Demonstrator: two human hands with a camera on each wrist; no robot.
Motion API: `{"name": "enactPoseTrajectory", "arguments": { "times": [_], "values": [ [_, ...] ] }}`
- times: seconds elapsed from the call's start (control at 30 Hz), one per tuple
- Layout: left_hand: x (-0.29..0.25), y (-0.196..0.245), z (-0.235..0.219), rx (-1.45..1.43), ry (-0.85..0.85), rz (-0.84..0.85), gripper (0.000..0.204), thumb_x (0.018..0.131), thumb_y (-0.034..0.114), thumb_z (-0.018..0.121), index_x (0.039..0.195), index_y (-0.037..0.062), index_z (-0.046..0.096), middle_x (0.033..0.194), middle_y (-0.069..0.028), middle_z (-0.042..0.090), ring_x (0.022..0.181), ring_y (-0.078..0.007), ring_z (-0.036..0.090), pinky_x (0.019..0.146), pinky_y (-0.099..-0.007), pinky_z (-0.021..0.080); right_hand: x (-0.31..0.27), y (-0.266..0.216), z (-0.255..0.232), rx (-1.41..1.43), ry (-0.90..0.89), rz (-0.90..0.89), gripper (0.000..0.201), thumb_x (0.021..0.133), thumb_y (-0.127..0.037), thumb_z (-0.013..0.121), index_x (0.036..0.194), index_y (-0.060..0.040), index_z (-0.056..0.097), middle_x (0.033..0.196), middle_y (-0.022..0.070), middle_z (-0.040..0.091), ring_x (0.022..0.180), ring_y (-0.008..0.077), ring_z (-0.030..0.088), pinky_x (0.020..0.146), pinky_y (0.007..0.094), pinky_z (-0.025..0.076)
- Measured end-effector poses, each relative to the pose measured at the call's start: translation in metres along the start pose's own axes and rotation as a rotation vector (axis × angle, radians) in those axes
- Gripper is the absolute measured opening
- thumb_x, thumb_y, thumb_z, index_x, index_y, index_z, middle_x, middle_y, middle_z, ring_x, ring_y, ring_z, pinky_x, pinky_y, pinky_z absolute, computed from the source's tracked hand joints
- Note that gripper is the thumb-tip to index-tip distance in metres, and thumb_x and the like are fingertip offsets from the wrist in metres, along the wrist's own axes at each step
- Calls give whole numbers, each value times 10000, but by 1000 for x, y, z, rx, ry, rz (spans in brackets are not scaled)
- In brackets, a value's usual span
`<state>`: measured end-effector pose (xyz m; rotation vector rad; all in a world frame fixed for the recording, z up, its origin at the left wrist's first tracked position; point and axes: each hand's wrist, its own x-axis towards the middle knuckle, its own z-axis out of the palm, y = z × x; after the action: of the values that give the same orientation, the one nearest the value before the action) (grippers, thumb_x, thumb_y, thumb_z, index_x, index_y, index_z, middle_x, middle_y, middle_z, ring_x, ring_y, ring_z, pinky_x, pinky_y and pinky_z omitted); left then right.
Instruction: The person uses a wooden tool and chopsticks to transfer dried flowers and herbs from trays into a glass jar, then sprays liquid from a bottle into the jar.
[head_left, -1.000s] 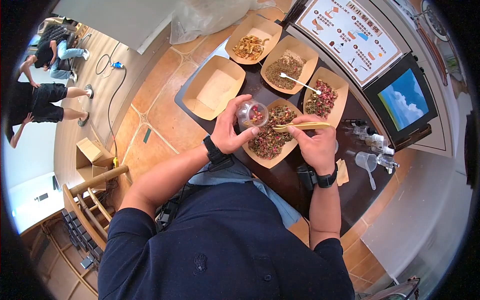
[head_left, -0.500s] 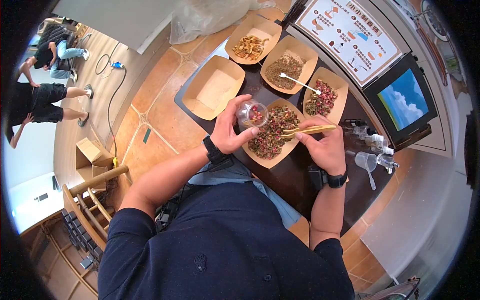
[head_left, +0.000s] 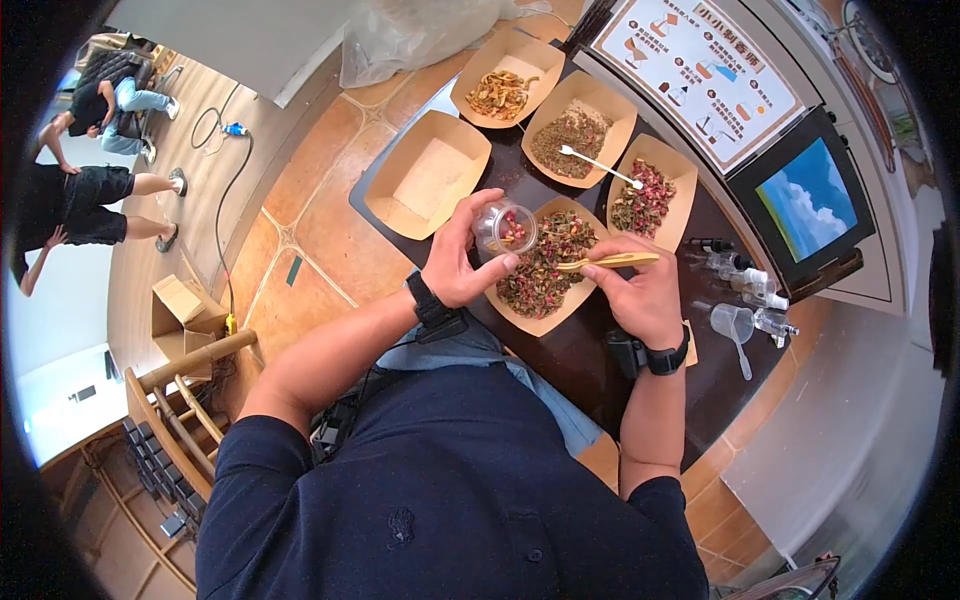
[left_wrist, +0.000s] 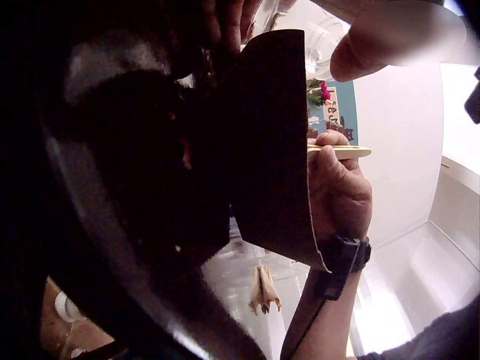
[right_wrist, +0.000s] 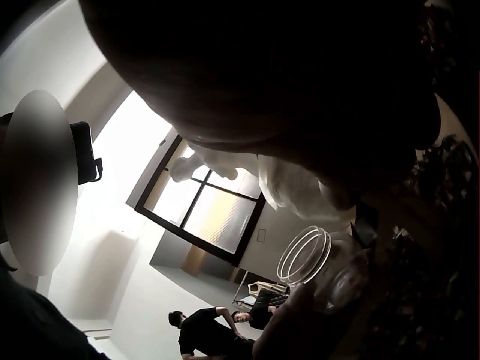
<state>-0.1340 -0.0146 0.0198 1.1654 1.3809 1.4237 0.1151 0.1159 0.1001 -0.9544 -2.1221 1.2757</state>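
My left hand (head_left: 458, 255) grips a clear round jar (head_left: 490, 228) with a few pink and pale dried bits inside, tilted with its mouth toward the right. My right hand (head_left: 640, 295) pinches a pair of yellowish wooden tongs (head_left: 625, 260) between thumb and fingers. The tong tips are over a brown paper tray (head_left: 537, 326) heaped with dried petals and leaves (head_left: 540, 285). The jar overlaps this tray's left edge. In the left wrist view, the right hand (left_wrist: 341, 187) and tongs (left_wrist: 360, 153) show behind a tray's dark side. The right wrist view shows the jar's rim (right_wrist: 304, 256).
Around the dark table (head_left: 590, 365) stand more paper trays: a bare one (head_left: 428, 175), one with orange-brown pieces (head_left: 500, 95), one with brown crumbs and a white spoon (head_left: 600, 167), one with pink buds (head_left: 650, 195). Small bottles (head_left: 765, 290) and a plastic cup (head_left: 733, 322) lie at right.
The right hand and tongs have drawn away from the jar toward the right, then shifted slightly back left over the petals. The left hand and jar have stayed in place.
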Motion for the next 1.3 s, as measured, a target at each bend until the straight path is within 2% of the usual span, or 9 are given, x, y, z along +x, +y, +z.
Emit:
{"name": "enactPoseTrajectory", "arguments": {
  "times": [0.53,0.63,0.7,0.73,0.8,1.0,1.3],
  "values": [
    [0,-2,0,29,10,15,831,912,288,850,1573,14,426,1364,-155,623,1261,-234,651,1109,-387,506,-3,6,-16,81,64,57,127,856,8,856,957,3,781,899,68,777,800,143,721,741,293,553],
    [0,-1,-1,34,11,19,834,911,289,852,1573,14,426,1361,-155,625,1260,-234,651,1108,-386,506,-4,12,-15,171,78,107,125,897,-8,851,995,14,776,904,67,776,795,149,720,737,294,558],
    [0,-2,0,33,13,24,835,909,286,854,1573,14,427,1354,-152,629,1257,-232,651,1105,-385,507,-4,12,-14,475,156,203,146,939,-17,836,1055,30,761,901,77,764,786,152,713,729,288,566],
    [0,-2,0,33,15,29,835,907,283,856,1573,15,428,1348,-150,634,1253,-231,652,1102,-385,508,-3,15,-13,475,155,203,146,939,-17,836,1055,30,761,901,77,764,786,152,713,729,288,566],
    [0,-1,-1,43,10,30,835,905,280,857,1572,17,430,1340,-148,639,1248,-230,653,1099,-386,508,-2,21,-12,666,210,181,164,960,-8,819,1096,44,743,892,89,750,784,152,703,729,288,575],
    [0,-3,-1,60,7,32,838,889,276,864,1566,23,441,1315,-150,654,1223,-234,664,1086,-391,516,-2,22,-8,821,226,149,187,962,0,814,1121,43,728,903,91,746,786,154,697,753,296,580],
    [1,-7,-2,99,10,68,833,881,303,864,1550,20,458,1301,-174,681,1209,-264,693,1075,-408,533,-5,18,1,824,214,61,203,961,12,813,1139,40,720,1000,126,777,842,166,732,786,299,612]
  ]
}}
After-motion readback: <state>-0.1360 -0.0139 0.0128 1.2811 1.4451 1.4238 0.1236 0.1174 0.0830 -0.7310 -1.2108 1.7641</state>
